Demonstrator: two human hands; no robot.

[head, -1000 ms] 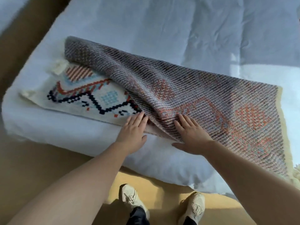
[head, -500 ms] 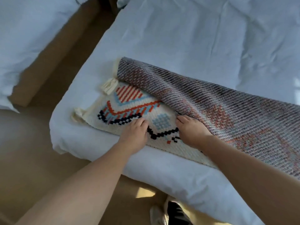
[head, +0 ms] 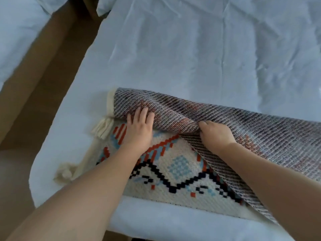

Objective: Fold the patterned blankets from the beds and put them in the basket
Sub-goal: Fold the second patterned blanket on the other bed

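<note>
Your left hand lies flat and open, palm down, across the edge where the turned-over layer of the patterned blanket meets its face side; your right hand is curled, its fingertips tucked into a crease of the upper layer, though whether it pinches the cloth or only presses it cannot be told. The blanket lies along the near edge of the bed, half folded: the grey-striped reverse is rolled toward you over the cream face with its red, blue and black pattern. Cream tassels hang at the left end, just beside your left hand.

Expect a thick, soft knit, limp and fairly weighty for its size, and grippy against the white sheet, so it should drag, not slide. It buckles into ridges where pushed, as the fold under your right hand shows. Take hold at the free long edge or at the corners near the tassels, not mid-panel, so the layer travels evenly. No basket is in view.
</note>
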